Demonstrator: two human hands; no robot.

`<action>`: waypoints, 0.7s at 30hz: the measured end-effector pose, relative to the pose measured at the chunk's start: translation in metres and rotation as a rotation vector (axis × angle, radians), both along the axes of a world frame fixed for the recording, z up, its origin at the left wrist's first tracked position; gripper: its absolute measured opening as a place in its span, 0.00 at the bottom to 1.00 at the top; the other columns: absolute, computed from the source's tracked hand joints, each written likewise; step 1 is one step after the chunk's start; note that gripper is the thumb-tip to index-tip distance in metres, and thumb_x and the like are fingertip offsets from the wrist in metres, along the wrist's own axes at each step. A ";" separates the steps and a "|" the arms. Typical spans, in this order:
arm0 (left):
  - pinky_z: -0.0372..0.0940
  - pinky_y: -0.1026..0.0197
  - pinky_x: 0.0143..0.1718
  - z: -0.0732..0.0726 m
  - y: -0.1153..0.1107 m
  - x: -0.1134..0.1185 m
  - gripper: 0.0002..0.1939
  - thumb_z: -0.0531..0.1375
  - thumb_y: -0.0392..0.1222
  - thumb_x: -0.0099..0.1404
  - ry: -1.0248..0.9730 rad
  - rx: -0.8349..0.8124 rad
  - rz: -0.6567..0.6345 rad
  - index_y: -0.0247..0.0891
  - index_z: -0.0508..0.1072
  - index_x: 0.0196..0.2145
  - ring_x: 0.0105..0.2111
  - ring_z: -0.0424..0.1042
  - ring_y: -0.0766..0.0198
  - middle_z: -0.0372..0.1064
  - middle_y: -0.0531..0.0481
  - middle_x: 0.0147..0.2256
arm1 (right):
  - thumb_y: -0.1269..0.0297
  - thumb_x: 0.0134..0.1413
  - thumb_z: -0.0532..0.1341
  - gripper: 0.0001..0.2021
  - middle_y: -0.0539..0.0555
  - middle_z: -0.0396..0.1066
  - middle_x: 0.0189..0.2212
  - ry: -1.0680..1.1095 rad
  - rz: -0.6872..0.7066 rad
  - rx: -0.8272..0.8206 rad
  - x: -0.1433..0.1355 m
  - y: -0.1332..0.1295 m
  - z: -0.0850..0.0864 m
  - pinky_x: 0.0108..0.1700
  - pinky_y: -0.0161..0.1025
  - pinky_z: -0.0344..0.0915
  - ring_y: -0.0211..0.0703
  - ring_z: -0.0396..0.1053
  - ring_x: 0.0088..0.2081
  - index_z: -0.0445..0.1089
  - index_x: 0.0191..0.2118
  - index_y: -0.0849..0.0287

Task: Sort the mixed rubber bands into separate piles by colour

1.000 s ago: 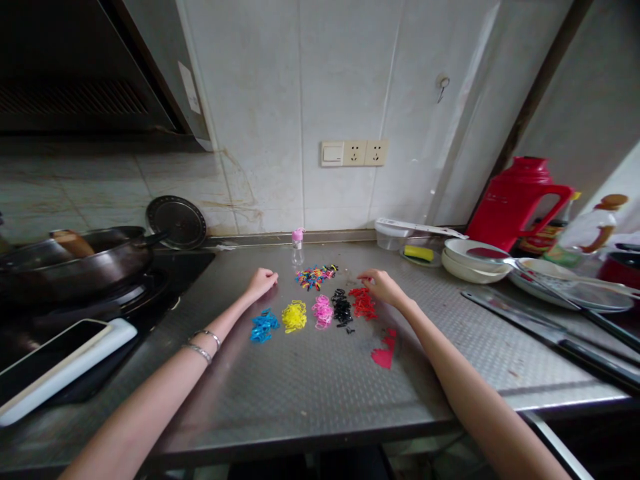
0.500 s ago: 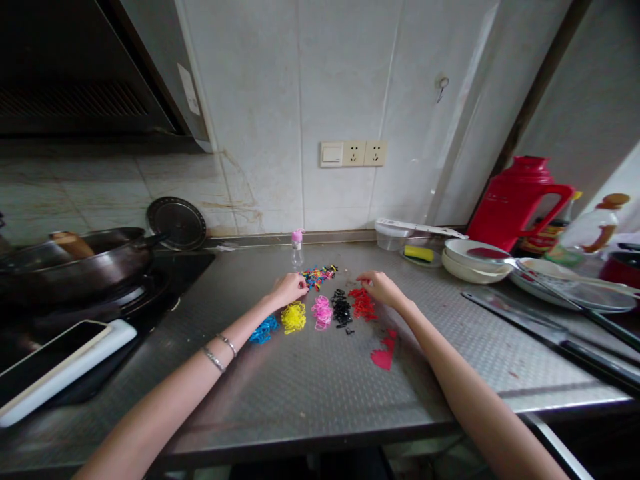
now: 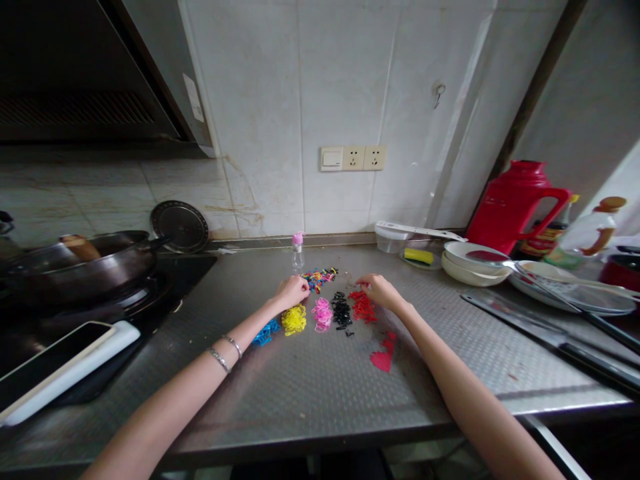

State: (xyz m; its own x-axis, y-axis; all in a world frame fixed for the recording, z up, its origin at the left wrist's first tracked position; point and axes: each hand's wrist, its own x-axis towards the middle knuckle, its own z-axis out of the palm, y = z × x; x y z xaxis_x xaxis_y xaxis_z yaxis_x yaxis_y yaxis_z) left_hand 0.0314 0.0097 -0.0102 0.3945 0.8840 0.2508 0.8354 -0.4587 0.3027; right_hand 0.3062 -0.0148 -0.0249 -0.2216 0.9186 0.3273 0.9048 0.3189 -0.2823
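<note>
My left hand point(image 3: 293, 292) is closed, its fingertips pinched at the left edge of a mixed-colour pile of small elastic bands point(image 3: 321, 279). Whatever it pinches is too small to make out. Over the top of a red pile of bands point(image 3: 364, 308) is my right hand point(image 3: 381, 292), thumb and fingers drawn together; what lies between them cannot be seen clearly. In a row nearer me are blue bands point(image 3: 266, 333), partly behind my left wrist, then yellow bands point(image 3: 294, 321), pink bands point(image 3: 323, 315) and black bands point(image 3: 341, 312).
Torn red scraps point(image 3: 383, 358) lie near my right forearm. A small pink-capped bottle point(image 3: 298, 251) stands behind the mixed pile. Bowls point(image 3: 473, 270), a knife point(image 3: 515, 322) and a red thermos point(image 3: 515, 210) are on the right. A pan point(image 3: 95, 267) and a phone point(image 3: 53, 353) are on the left.
My left hand has shifted very slightly to the right along the mixed pile. My right hand stays above the red bands. The whole view has tilted a little.
</note>
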 end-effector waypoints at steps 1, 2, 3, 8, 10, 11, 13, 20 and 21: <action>0.56 0.65 0.28 0.000 0.000 0.000 0.08 0.55 0.40 0.53 -0.001 0.007 0.001 0.39 0.75 0.26 0.28 0.67 0.63 0.72 0.49 0.28 | 0.69 0.48 0.50 0.15 0.55 0.71 0.39 0.000 -0.002 0.000 0.000 0.000 0.000 0.45 0.32 0.58 0.40 0.66 0.42 0.71 0.39 0.58; 0.56 0.65 0.27 0.000 0.001 -0.001 0.08 0.55 0.39 0.53 -0.004 0.014 0.003 0.39 0.75 0.26 0.28 0.67 0.63 0.72 0.49 0.28 | 0.69 0.48 0.50 0.15 0.54 0.71 0.39 0.000 -0.004 0.001 0.000 0.000 0.000 0.46 0.32 0.57 0.40 0.66 0.42 0.71 0.40 0.58; 0.56 0.65 0.27 0.001 0.001 -0.002 0.09 0.55 0.39 0.53 -0.012 0.020 0.008 0.38 0.75 0.26 0.27 0.67 0.63 0.72 0.48 0.28 | 0.69 0.48 0.50 0.15 0.54 0.71 0.39 0.000 -0.005 0.002 0.000 0.000 0.000 0.46 0.32 0.57 0.40 0.66 0.42 0.71 0.40 0.58; 0.57 0.65 0.28 0.009 0.009 -0.002 0.10 0.56 0.41 0.52 -0.127 0.024 0.002 0.35 0.75 0.26 0.26 0.67 0.64 0.71 0.47 0.25 | 0.69 0.48 0.50 0.16 0.55 0.71 0.40 0.004 -0.008 -0.008 -0.001 -0.002 0.002 0.46 0.32 0.57 0.40 0.66 0.43 0.71 0.40 0.58; 0.57 0.66 0.28 0.011 0.013 0.002 0.10 0.56 0.41 0.52 -0.173 0.010 -0.066 0.34 0.75 0.26 0.25 0.67 0.65 0.71 0.47 0.25 | 0.69 0.48 0.50 0.16 0.55 0.70 0.40 0.006 -0.012 -0.017 -0.002 -0.003 0.004 0.46 0.32 0.57 0.40 0.65 0.43 0.71 0.40 0.58; 0.57 0.66 0.28 0.012 0.014 0.005 0.10 0.55 0.40 0.52 -0.190 -0.001 -0.113 0.34 0.75 0.26 0.25 0.66 0.66 0.71 0.48 0.24 | 0.69 0.48 0.50 0.16 0.55 0.70 0.40 0.006 -0.014 -0.019 -0.002 -0.004 0.004 0.46 0.32 0.57 0.40 0.65 0.43 0.71 0.40 0.58; 0.57 0.66 0.28 0.011 0.015 0.015 0.11 0.54 0.40 0.53 -0.213 -0.026 -0.210 0.33 0.75 0.26 0.24 0.66 0.67 0.71 0.48 0.24 | 0.69 0.48 0.50 0.16 0.55 0.70 0.40 0.007 -0.017 -0.024 -0.003 -0.005 0.005 0.46 0.32 0.57 0.40 0.65 0.44 0.71 0.40 0.58; 0.58 0.67 0.31 0.001 0.003 0.048 0.10 0.55 0.37 0.51 -0.199 -0.080 -0.400 0.33 0.75 0.27 0.27 0.67 0.67 0.72 0.49 0.26 | 0.69 0.48 0.50 0.16 0.55 0.70 0.41 0.006 -0.014 -0.038 -0.004 -0.005 0.006 0.47 0.32 0.57 0.40 0.65 0.44 0.71 0.41 0.58; 0.58 0.67 0.32 0.000 0.002 0.049 0.10 0.55 0.37 0.51 -0.196 -0.084 -0.416 0.34 0.75 0.28 0.27 0.67 0.67 0.72 0.49 0.26 | 0.69 0.48 0.50 0.16 0.55 0.70 0.41 0.007 -0.013 -0.036 -0.004 -0.005 0.006 0.47 0.32 0.57 0.40 0.65 0.44 0.71 0.41 0.58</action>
State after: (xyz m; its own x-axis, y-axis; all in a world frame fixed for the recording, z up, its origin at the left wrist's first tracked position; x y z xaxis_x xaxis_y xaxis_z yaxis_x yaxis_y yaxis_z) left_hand 0.0808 0.0113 -0.0106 0.6723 0.6809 0.2906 0.5089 -0.7101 0.4866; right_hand 0.3024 -0.0201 -0.0190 -0.2076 0.9327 0.2950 0.9067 0.2966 -0.2997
